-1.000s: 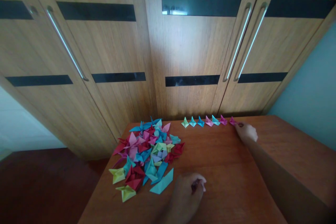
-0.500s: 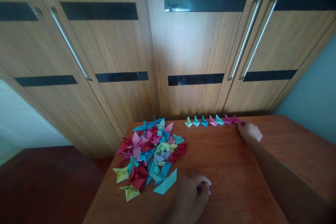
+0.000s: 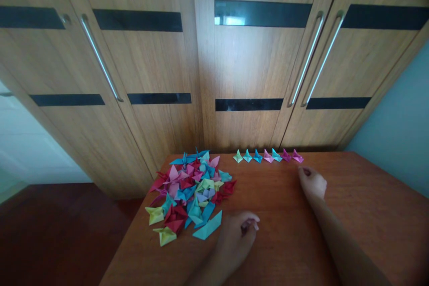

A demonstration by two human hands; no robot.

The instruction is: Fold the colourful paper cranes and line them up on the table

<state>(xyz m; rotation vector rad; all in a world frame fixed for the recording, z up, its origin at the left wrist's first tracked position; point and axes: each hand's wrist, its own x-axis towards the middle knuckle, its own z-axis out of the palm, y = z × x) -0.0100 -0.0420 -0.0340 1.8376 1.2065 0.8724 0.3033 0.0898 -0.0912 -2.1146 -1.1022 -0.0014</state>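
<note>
Just past my right hand (image 3: 312, 183), a magenta origami boat (image 3: 297, 156) stands at the right end of a row of small folded-paper boats. The right fingers are curled together a short way off it, with nothing visible in them. My left hand (image 3: 237, 236) hovers low over the table, its fingers curled in and no paper showing. Beside it lies a flat turquoise folded paper (image 3: 208, 227), at the edge of a heap of colourful origami (image 3: 194, 183). Another magenta boat (image 3: 286, 155) and a light-blue boat (image 3: 276, 155) sit further left in the row.
The brown wooden table (image 3: 268, 196) reaches to a wood-panelled wardrobe (image 3: 248, 62) with long metal handles. The row of boats lines the table's back edge. Yellow origami (image 3: 165, 235) lies at the heap's near left side. A bluish wall (image 3: 395, 120) is on the right.
My right hand has let go of the end magenta boat and drawn back toward me. The left hand stays curled near the heap. The view has shifted slightly.
</note>
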